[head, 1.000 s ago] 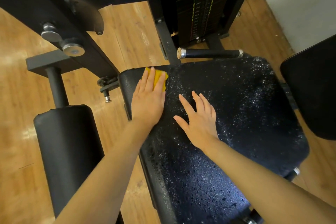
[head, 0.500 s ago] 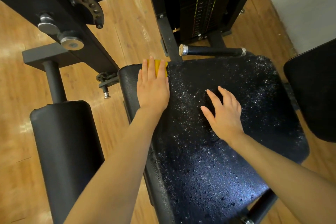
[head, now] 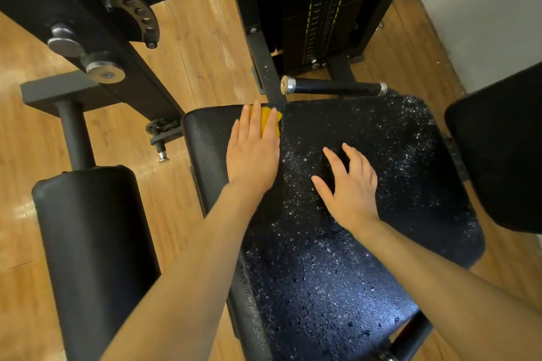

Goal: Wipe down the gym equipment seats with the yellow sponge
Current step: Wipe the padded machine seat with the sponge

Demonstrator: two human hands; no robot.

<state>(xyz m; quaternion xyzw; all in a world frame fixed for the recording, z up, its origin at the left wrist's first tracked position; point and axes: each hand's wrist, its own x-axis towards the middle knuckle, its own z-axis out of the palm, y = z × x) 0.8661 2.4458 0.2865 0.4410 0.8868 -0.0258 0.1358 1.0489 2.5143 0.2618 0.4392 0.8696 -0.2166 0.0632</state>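
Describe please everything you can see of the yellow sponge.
The yellow sponge lies flat at the far left corner of the black padded seat, mostly hidden under the straight fingers of the left hand, which presses it down. Only its far edge and right side show. To its right the seat is speckled with white droplets.

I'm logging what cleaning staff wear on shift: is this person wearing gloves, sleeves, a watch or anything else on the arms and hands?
Nothing is worn on either. The left hand and right hand are bare, with no gloves, rings, watch or wristband to be seen. Both forearms are uncovered as far as the bottom edge of the picture, so any sleeve would end above what the head camera shows.
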